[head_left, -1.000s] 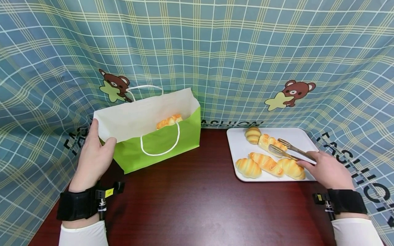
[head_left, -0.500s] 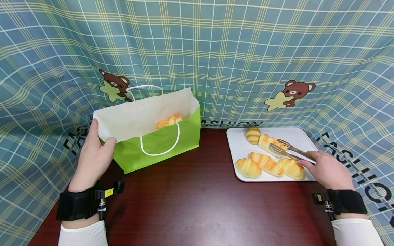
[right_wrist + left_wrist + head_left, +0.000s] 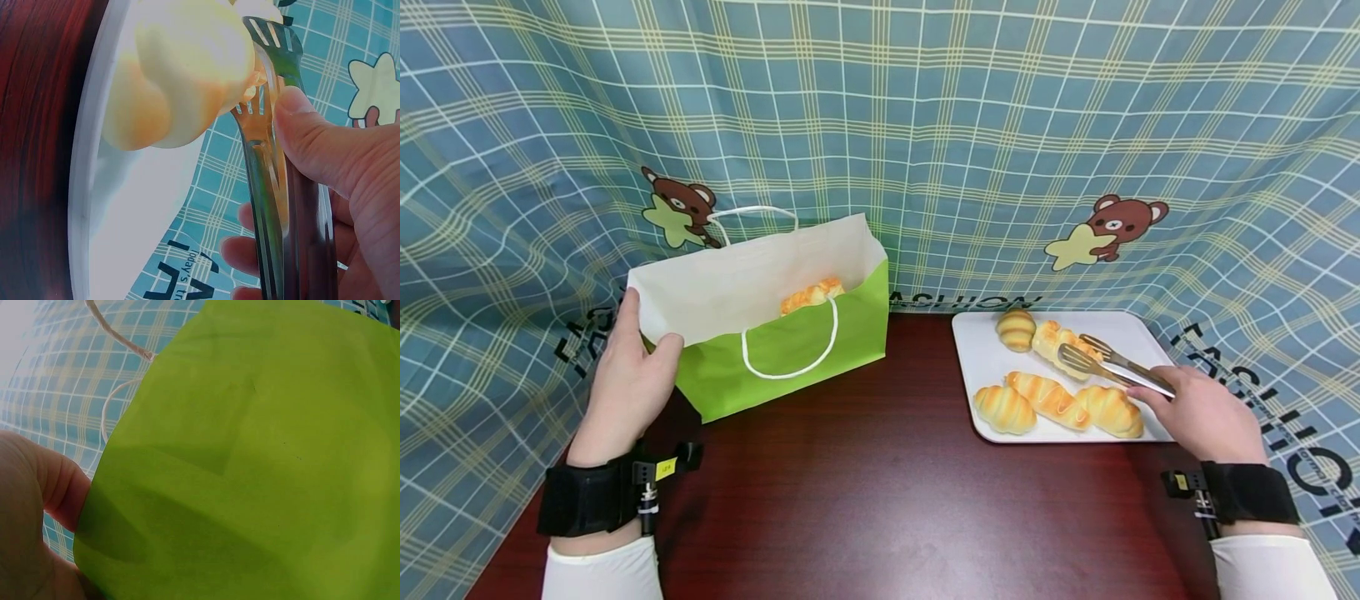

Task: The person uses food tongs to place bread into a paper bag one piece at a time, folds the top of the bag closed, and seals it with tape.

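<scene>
My left hand grips the left rim of a green paper bag, which stands tilted with its white inside showing. In the left wrist view, the bag's green side fills most of the picture, beside my thumb. Inside the bag lies an orange-yellow bread. My right hand holds metal tongs over a white tray. The slotted tong heads sit at either side of a knobbly bread loaf. In the right wrist view, a nearer roll partly hides the loaf.
Several other breads lie on the tray: a round striped roll at the back, and a croissant, a long roll and another roll in front. A plaid curtain stands behind the dark wooden table.
The tongs and my right hand have shifted slightly to the right, and the knobbly loaf has moved a little with them. My left hand and the bag stay put.
</scene>
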Demonstrator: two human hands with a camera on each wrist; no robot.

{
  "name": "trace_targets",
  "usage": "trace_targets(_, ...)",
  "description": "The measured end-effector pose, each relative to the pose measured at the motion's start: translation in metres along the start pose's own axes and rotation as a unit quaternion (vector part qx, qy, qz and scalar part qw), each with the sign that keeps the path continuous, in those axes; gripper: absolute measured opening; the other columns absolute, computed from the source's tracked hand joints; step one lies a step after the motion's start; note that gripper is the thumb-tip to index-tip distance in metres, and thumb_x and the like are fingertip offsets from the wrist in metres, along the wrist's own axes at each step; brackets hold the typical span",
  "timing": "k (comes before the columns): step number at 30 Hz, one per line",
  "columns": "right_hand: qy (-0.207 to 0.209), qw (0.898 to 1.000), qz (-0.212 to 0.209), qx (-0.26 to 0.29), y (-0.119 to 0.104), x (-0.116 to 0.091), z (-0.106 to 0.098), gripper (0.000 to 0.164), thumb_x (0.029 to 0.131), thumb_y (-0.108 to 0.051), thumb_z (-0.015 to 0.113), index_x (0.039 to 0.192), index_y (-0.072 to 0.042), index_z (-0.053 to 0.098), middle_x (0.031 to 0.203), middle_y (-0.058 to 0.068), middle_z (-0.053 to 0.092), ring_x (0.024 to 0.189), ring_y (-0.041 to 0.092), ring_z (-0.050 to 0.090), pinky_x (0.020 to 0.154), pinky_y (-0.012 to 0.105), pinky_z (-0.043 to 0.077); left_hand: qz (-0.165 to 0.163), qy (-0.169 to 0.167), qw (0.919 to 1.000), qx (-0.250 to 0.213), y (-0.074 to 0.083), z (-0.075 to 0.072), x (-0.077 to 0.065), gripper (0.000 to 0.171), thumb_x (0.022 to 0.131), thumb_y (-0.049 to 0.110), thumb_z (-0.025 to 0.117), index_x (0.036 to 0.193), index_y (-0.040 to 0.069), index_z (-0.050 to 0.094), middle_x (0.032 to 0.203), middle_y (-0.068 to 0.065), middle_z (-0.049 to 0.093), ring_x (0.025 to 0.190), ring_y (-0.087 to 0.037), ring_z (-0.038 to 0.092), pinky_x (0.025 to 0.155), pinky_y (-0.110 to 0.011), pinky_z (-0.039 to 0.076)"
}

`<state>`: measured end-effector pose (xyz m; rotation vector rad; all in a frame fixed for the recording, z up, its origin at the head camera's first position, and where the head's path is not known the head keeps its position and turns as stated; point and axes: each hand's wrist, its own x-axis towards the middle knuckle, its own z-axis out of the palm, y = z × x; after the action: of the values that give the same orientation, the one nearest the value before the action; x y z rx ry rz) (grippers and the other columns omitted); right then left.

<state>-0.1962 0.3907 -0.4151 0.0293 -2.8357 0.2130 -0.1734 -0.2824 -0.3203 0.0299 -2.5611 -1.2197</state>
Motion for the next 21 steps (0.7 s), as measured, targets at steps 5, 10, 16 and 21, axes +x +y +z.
trace_targets(5,0.006,1.000,0.002,0.001,-0.0009,-0.0005,-0.0003,0.061,0.082,-0.062,0.060,0.113,-0.010,0.064,0.102,0.024,0.063,0.081,0.038,0.059,0.049,0.049,0.040,0.000,-0.003,1.0000,-0.002,0.0016,-0.0001,0.0000,0.073,0.096,0.026,0.034,0.150,0.027,-0.014,0.158,0.002,-0.010,0.144,-0.025,-0.005,0.107,-0.064,0.011)
trace_targets(10,0.013,1.000,0.003,0.000,-0.0015,-0.0003,-0.0009,0.061,0.082,-0.061,0.060,0.114,-0.010,0.064,0.103,0.025,0.062,0.084,0.041,0.059,0.051,0.052,0.040,-0.003,-0.003,1.0000,0.001,0.0009,-0.0001,0.0003,0.073,0.096,0.027,0.035,0.150,0.027,-0.014,0.157,0.003,-0.010,0.144,-0.024,-0.005,0.107,-0.064,0.012)
trace_targets(16,0.021,1.000,-0.008,-0.002,-0.0030,0.0006,-0.0030,0.063,0.082,-0.063,0.058,0.114,-0.008,0.064,0.101,0.024,0.063,0.080,0.038,0.060,0.050,0.050,0.040,-0.005,-0.003,1.0000,0.001,-0.0005,0.0000,0.0008,0.073,0.096,0.027,0.035,0.150,0.028,-0.014,0.157,0.004,-0.010,0.144,-0.024,-0.006,0.108,-0.063,0.011)
trace_targets(21,0.025,1.000,-0.013,-0.001,-0.0045,0.0012,-0.0040,0.062,0.082,-0.061,0.059,0.114,-0.008,0.064,0.100,0.024,0.063,0.079,0.038,0.060,0.051,0.050,0.040,-0.004,-0.001,1.0000,0.002,-0.0009,-0.0002,0.0007,0.073,0.096,0.026,0.035,0.150,0.027,-0.014,0.157,0.003,-0.010,0.144,-0.024,-0.006,0.108,-0.062,0.011)
